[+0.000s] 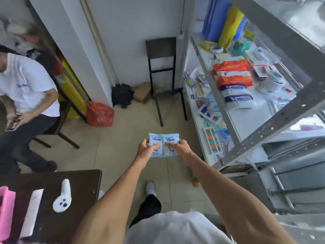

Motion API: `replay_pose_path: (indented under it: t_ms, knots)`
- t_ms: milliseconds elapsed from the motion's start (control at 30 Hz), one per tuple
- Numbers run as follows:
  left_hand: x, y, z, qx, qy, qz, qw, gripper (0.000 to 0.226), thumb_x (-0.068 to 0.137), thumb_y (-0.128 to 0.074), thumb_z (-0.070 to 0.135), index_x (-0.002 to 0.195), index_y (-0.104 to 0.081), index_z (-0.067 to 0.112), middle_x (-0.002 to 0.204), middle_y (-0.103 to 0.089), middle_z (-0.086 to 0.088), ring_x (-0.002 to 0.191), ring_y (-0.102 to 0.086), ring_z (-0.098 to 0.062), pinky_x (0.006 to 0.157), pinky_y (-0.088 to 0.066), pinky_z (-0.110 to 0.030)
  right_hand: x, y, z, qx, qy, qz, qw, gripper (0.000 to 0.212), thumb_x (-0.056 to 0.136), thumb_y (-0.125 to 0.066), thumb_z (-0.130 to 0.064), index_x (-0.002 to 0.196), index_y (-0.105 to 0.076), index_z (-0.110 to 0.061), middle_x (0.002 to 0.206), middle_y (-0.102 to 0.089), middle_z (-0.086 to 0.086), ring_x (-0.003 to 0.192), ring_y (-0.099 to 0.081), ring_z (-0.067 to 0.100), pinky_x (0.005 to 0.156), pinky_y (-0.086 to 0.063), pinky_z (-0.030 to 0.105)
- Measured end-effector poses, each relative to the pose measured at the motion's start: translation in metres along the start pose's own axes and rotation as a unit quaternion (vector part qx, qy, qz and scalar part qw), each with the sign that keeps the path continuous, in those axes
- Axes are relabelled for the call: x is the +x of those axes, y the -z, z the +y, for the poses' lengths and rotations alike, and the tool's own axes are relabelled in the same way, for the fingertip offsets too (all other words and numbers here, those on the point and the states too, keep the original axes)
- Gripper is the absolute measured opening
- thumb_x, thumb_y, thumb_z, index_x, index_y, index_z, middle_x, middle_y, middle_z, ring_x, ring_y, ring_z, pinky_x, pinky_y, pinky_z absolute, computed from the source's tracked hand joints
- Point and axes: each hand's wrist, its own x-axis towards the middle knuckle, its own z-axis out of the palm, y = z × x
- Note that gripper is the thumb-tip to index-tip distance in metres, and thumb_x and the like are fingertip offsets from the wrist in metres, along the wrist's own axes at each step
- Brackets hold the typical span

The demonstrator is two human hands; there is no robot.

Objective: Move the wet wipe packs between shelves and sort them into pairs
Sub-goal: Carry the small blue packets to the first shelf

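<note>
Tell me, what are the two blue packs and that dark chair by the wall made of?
The wet wipe packs look like soft plastic film, light blue with a slight sheen; they dent where the left hand and right hand pinch them. The chair seems to have a matte dark board back, maybe wood or laminate, on thin black legs, probably painted metal.

Two pale blue soft plastic wet wipe packs (163,144), centre of frame, slightly glossy film. Grey perforated metal shelf frame (274,124), right, matt. Dark brown wooden table (77,189), lower left, smooth. Beige floor tiles (112,147), dull sheen.
</note>
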Motion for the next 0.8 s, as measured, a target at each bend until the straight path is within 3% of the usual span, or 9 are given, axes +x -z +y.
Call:
replay_pose_path:
  t_ms: [133,233,367,533,633,700,800]
  knots:
    - [0.071,0.005,0.051,0.015,-0.005,-0.023,1.000,0.026,0.088,-0.075,0.005,0.113,-0.067,0.002,0.096,-0.075,-0.009,0.070,-0.069,-0.013,0.050,-0.053,-0.017,0.056,-0.001,-0.050,0.011,0.003,0.030,1.000,0.009,0.092,-0.078,-0.011,0.100,-0.074,-0.009,0.101,-0.079,0.010,0.082,-0.077,0.020,0.068,-0.062,0.023]
    - [0.116,-0.002,0.083,0.029,0.001,-0.050,0.998,0.029,0.087,-0.075,0.007,0.114,-0.068,0.003,0.092,-0.075,-0.007,0.070,-0.071,-0.015,0.057,-0.056,-0.024,0.090,0.005,-0.073,0.035,-0.003,0.060,0.998,0.012,0.090,-0.079,-0.012,0.102,-0.076,-0.011,0.108,-0.080,0.015,0.095,-0.078,0.028,0.080,-0.064,0.033]
    - [0.170,-0.024,0.114,0.047,0.019,-0.091,0.995,0.026,0.086,-0.076,0.007,0.111,-0.069,0.006,0.096,-0.078,-0.010,0.074,-0.072,-0.020,0.064,-0.056,-0.028,0.131,0.027,-0.096,0.052,-0.017,0.078,0.995,0.013,0.088,-0.079,-0.009,0.100,-0.076,-0.012,0.100,-0.081,0.011,0.084,-0.078,0.021,0.076,-0.064,0.030]
    - [0.226,-0.064,0.156,0.094,0.023,-0.169,0.981,0.021,0.081,-0.079,0.015,0.099,-0.069,0.020,0.094,-0.076,-0.004,0.082,-0.071,-0.022,0.068,-0.054,-0.030,0.183,0.070,-0.117,0.071,-0.054,0.087,0.992,0.027,0.086,-0.080,-0.008,0.112,-0.076,-0.005,0.098,-0.079,0.009,0.079,-0.076,0.019,0.067,-0.062,0.029]
    - [0.251,-0.102,0.182,0.172,0.026,-0.258,0.950,0.046,0.068,-0.076,0.027,0.112,-0.070,0.015,0.110,-0.079,-0.013,0.090,-0.074,-0.026,0.080,-0.059,-0.036,0.196,0.107,-0.118,0.112,-0.069,0.088,0.987,0.026,0.084,-0.081,-0.006,0.109,-0.076,-0.007,0.105,-0.079,0.012,0.083,-0.078,0.023,0.075,-0.064,0.036]
    - [0.264,-0.136,0.199,0.229,0.018,-0.335,0.914,0.046,0.075,-0.078,0.019,0.119,-0.068,0.008,0.114,-0.078,-0.015,0.088,-0.075,-0.024,0.080,-0.060,-0.035,0.189,0.133,-0.111,0.165,-0.060,0.108,0.979,0.032,0.083,-0.080,-0.004,0.115,-0.075,-0.005,0.112,-0.079,0.013,0.094,-0.078,0.030,0.089,-0.064,0.044]
    - [0.269,-0.200,0.218,0.293,-0.002,-0.430,0.854,0.044,0.087,-0.077,0.006,0.129,-0.064,0.006,0.116,-0.077,-0.014,0.101,-0.076,-0.031,0.089,-0.061,-0.041,0.161,0.163,-0.096,0.286,-0.018,0.182,0.941,0.037,0.085,-0.075,0.001,0.122,-0.073,-0.004,0.113,-0.079,0.019,0.095,-0.079,0.033,0.079,-0.065,0.043]
